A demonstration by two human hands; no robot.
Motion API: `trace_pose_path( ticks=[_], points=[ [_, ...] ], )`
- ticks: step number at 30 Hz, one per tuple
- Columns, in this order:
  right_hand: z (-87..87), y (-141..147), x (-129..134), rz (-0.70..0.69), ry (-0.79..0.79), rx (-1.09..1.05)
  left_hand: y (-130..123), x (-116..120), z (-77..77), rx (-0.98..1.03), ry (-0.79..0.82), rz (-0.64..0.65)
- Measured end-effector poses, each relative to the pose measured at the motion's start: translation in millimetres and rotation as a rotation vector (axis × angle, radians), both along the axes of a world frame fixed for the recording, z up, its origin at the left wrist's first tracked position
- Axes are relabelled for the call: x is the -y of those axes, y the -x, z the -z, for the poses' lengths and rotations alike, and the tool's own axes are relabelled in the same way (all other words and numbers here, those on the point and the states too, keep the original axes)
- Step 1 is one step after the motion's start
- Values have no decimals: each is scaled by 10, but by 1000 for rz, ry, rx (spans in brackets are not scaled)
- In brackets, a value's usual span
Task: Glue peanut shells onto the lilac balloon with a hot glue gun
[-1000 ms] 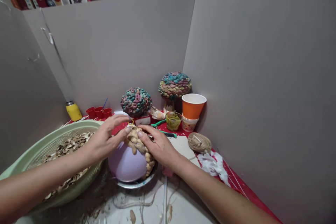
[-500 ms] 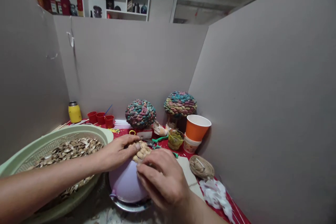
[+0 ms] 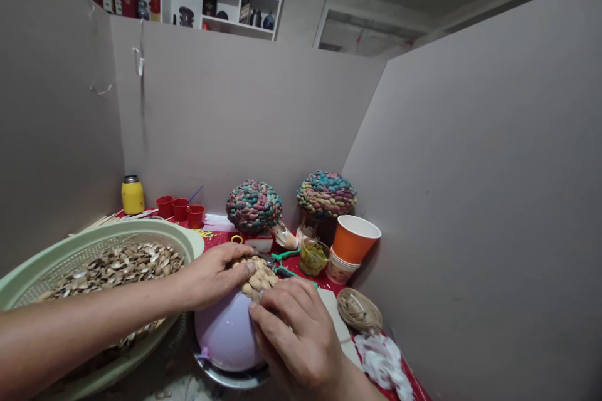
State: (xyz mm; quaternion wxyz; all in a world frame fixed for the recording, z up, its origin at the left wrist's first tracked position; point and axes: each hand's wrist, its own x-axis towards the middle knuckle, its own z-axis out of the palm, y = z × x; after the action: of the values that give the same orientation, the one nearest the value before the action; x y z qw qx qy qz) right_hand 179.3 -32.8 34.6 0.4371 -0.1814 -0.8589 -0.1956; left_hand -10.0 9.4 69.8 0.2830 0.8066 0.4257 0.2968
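A lilac balloon (image 3: 228, 332) rests in a shiny metal bowl (image 3: 235, 381), its knotted end at lower left. Tan nut shells (image 3: 258, 276), which look like peanut shells, cover its upper far side. My left hand (image 3: 219, 269) lies over the left of this patch with its fingers stretched out, holding nothing. At the patch's near right edge, my right hand (image 3: 301, 326) has its fingers bent and pressed together against the balloon. Whatever its fingertips pinch is hidden. Many loose shell halves (image 3: 126, 269) lie in a green colander (image 3: 190, 238) left of the balloon.
Behind stand two multicoloured shell-covered domes (image 3: 254, 205). An orange paper cup (image 3: 355, 241), a clear cup with yellow-green contents (image 3: 313, 257), green-handled pliers (image 3: 286, 255), twine (image 3: 360, 311) and a white plastic bag (image 3: 383, 363) lie rightward. Red cups (image 3: 179, 209) and a yellow bottle (image 3: 133, 195) are back left.
The camera view has tilted slightly. Both hands stay at the shell patch on the balloon, with the right hand's fingers shifted only a little.
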Motion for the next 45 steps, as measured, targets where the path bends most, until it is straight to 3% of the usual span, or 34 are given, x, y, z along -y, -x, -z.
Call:
trace_pose_path(
  ticks=[7, 14, 23, 33, 45],
  points=[
    [4, -40, 32, -1, 98, 33, 10, 33, -32, -18, -17, -18],
    [-96, -103, 23, -79, 342, -301, 28, 26, 2, -18, -27, -27],
    [137, -27, -99, 6, 671, -297, 26, 26, 3, -13, -39, 2],
    [151, -3, -86, -3, 700, -277, 28, -10, 78, -24, -31, -35],
    [127, 20, -70, 8, 659, -301, 15, 13, 52, -5, -16, -24]
  ],
)
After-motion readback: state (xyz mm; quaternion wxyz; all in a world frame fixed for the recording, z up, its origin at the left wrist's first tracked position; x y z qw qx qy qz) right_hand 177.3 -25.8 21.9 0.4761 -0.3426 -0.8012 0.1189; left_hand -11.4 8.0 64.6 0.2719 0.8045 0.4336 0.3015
